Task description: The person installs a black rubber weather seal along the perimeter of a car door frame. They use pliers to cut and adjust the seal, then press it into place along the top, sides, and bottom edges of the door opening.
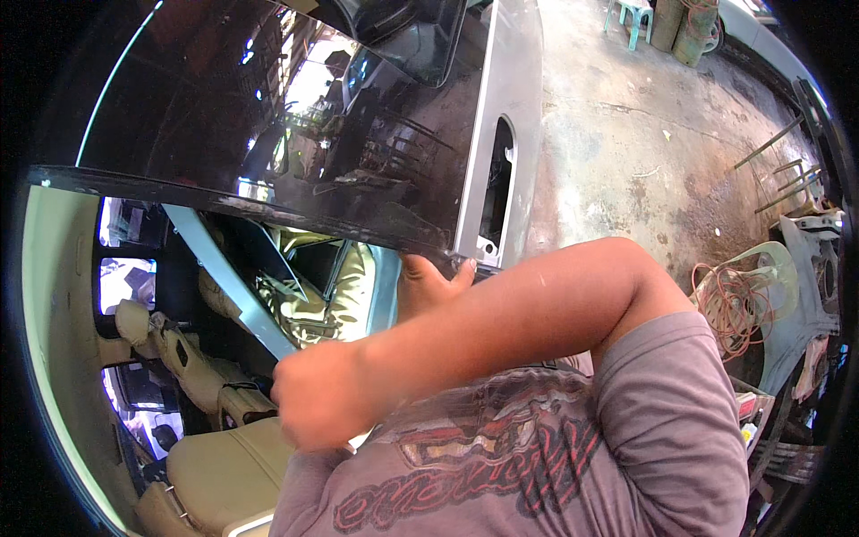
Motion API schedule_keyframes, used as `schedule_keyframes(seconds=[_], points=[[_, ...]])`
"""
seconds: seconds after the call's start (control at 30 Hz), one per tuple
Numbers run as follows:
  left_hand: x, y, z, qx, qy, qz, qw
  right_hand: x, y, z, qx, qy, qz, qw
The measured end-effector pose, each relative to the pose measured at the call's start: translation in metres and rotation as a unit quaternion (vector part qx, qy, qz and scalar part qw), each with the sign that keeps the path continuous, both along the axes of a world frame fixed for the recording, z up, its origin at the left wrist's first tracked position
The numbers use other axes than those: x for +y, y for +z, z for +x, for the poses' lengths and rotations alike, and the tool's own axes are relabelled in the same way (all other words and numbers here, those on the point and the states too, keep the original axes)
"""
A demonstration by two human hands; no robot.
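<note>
A car door (479,134) stands in front of me, with dark reflective glass and a silver outer panel that has an oblong handle opening (501,166). My left hand (434,285) is at the door's near lower edge, its thumb and a finger against it; my right forearm partly covers this hand. Across my chest reaches the right arm. My right hand (322,394) is closed in a fist, slightly blurred, beside the light-blue door frame (237,286). Whatever it may hold is hidden.
Tan car seats (224,470) and side windows lie to the left. On the right, a coiled orange hose (735,309) hangs on a pale chair (778,268) beside car body parts (769,331). A turquoise stool (631,18) and a gas cylinder (698,36) stand far off on concrete.
</note>
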State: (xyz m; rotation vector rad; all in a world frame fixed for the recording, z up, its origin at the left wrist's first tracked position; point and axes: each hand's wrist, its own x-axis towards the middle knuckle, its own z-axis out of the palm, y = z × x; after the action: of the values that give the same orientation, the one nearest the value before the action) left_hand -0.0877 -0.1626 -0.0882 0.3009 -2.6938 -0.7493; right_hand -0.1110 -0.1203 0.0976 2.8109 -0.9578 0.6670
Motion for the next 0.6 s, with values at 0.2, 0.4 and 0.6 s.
schedule_keyframes(seconds=[0.2, 0.4, 0.6], points=[[0.000, -0.022, 0.013, -0.018, -0.017, -0.007, 1.000, -0.036, -0.064, -0.030, -0.008, -0.048, 0.139, 0.989], [0.015, 0.000, -0.001, -0.043, 0.061, 0.025, 0.997, -0.006, -0.083, -0.049, -0.022, -0.034, 0.090, 0.995], [0.016, -0.010, -0.006, -0.001, 0.221, 0.067, 0.973, 0.072, -0.130, -0.057, -0.222, -0.041, 0.035, 0.974]])
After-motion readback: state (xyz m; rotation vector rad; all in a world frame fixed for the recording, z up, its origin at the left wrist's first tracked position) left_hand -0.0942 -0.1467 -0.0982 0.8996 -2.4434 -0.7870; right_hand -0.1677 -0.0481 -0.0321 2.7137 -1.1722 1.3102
